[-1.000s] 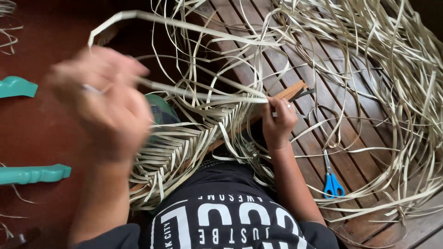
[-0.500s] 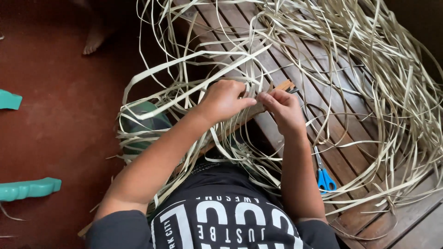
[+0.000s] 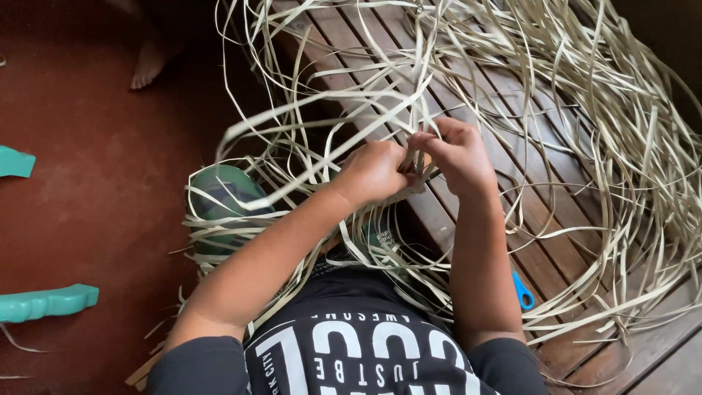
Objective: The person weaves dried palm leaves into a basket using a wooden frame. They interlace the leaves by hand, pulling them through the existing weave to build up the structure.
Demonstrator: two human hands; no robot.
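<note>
My left hand (image 3: 374,172) and my right hand (image 3: 455,151) meet at the middle of the view, both closed on thin pale leaf strips (image 3: 380,110). The fingers pinch the strips where they cross, just above a woven strip band (image 3: 227,238) that runs down to the left over my knee. Long loose strips fan out from the hands in all directions. The exact strip ends under my fingers are hidden.
A slatted wooden bench (image 3: 512,212) lies under the tangle of strips (image 3: 607,132). Blue scissors (image 3: 522,290) sit on it beside my right forearm. Teal plastic pieces (image 3: 45,301) lie on the red floor (image 3: 95,197) at left. Another person's bare foot (image 3: 150,62) is at top left.
My left hand swung in from the left to join my right hand on the strips. Both hands have since shifted slightly up and right, and the view has tilted.
</note>
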